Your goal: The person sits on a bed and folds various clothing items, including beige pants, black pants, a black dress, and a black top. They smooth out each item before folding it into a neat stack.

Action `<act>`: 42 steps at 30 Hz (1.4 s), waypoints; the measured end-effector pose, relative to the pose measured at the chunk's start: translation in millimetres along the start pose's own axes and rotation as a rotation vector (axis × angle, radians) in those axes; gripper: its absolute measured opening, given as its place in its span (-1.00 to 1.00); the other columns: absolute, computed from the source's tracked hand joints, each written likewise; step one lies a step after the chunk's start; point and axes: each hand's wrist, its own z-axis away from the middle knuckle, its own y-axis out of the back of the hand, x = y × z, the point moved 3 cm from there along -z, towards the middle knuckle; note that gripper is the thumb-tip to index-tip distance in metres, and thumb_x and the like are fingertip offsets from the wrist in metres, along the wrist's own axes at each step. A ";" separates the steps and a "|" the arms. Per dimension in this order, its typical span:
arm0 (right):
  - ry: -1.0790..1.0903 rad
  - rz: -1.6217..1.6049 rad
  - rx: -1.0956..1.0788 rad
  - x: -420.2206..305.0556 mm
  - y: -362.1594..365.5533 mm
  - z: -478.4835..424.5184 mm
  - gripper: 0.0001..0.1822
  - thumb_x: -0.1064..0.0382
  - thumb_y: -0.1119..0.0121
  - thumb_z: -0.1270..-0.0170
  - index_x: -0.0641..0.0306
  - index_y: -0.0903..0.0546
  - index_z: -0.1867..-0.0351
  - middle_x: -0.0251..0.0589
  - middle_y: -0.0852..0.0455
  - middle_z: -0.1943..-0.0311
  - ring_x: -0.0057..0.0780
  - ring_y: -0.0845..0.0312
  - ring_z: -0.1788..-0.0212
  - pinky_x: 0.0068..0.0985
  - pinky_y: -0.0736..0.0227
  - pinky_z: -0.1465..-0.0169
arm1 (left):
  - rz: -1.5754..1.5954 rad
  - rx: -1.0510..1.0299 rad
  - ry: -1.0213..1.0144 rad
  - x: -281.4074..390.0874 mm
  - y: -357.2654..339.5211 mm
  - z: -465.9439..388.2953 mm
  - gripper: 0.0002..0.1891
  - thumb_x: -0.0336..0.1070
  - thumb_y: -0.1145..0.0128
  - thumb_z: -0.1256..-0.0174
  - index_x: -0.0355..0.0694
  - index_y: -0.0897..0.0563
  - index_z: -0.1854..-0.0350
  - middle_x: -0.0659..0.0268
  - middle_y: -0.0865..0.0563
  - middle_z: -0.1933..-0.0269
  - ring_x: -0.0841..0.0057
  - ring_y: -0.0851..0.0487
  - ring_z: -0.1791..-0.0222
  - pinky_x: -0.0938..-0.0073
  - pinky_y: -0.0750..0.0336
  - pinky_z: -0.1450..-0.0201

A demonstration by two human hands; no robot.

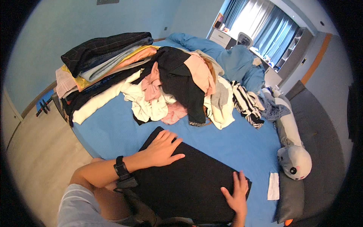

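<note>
A black folded garment [184, 181] lies flat on the blue bed sheet [113, 127] right before me. My left hand [158, 150] rests on its upper left part with fingers spread and a black strap around the wrist. Near the right end, my right hand [236, 195] touches the cloth, its thumb apart from the fingers. Neither hand grips anything. The garment's near edge is partly hidden by my body and left arm.
Folded clothes form a tall stack [107, 65] at the bed's far left. Beside it spreads a loose clothes heap [181, 82]. A long plush toy [295, 161] lies along the grey headboard [320, 142], near a small white cloth [273, 186]. Behind the heap is a blue quilt [238, 62].
</note>
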 end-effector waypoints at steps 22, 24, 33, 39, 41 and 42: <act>-1.056 -1.175 -0.590 162.2 -26.3 59.5 0.07 0.41 -0.51 0.20 0.32 -0.27 -0.49 0.05 -0.59 -0.23 0.01 -0.54 -0.25 -0.08 -0.51 -0.28 | 1.080 -0.744 1.535 -46.4 36.8 88.3 0.13 -0.34 -0.69 0.07 -0.34 -0.16 -0.54 0.08 -0.43 -0.45 0.23 -0.32 -0.51 0.17 -0.19 -0.58; -1.061 -1.204 -0.594 160.6 -30.5 64.5 0.10 0.46 -0.49 0.25 0.29 -0.27 -0.50 0.04 -0.59 -0.23 0.01 -0.52 -0.27 -0.07 -0.50 -0.28 | 0.920 -0.727 1.427 -47.0 35.0 92.6 0.12 -0.34 -0.68 0.05 -0.32 -0.16 -0.54 0.09 -0.43 -0.45 0.24 -0.32 -0.51 0.17 -0.20 -0.57; -1.056 -1.321 -0.355 119.5 -38.2 60.1 -0.04 0.32 -0.50 0.16 0.36 -0.35 -0.41 -0.03 -0.60 -0.19 -0.09 -0.56 -0.20 -0.19 -0.50 -0.29 | 0.972 -0.637 1.366 -38.8 27.6 98.3 0.04 -0.30 -0.66 0.01 -0.32 -0.23 -0.51 0.13 -0.47 -0.41 0.31 -0.41 -0.42 0.21 -0.31 -0.51; -1.105 -1.237 -0.462 94.5 -5.7 36.5 -0.29 0.37 -0.50 -0.03 0.41 -0.49 -0.28 -0.11 -0.70 -0.06 -0.24 -0.66 -0.06 -0.28 -0.59 -0.17 | 1.033 -0.554 1.422 -17.2 50.4 59.5 -0.12 -0.26 -0.64 -0.02 -0.39 -0.42 -0.39 0.07 -0.63 -0.28 0.30 -0.57 -0.29 0.24 -0.42 -0.42; -1.080 -1.226 -0.451 78.9 22.3 25.2 -0.37 0.39 -0.49 -0.08 0.43 -0.54 -0.22 -0.15 -0.73 -0.03 -0.29 -0.68 -0.01 -0.31 -0.60 -0.13 | 1.013 -0.454 1.407 -0.6 71.5 38.2 -0.21 -0.25 -0.63 -0.04 -0.41 -0.50 -0.32 0.05 -0.69 -0.22 0.29 -0.63 -0.23 0.23 -0.47 -0.38; -1.075 -1.205 -0.431 68.1 42.2 19.8 -0.41 0.40 -0.49 -0.09 0.43 -0.56 -0.20 -0.16 -0.74 -0.02 -0.30 -0.69 0.01 -0.32 -0.61 -0.12 | 1.031 -0.472 1.442 14.6 86.2 27.6 -0.27 -0.21 -0.60 -0.08 -0.42 -0.55 -0.28 0.03 -0.72 -0.19 0.27 -0.67 -0.19 0.23 -0.51 -0.33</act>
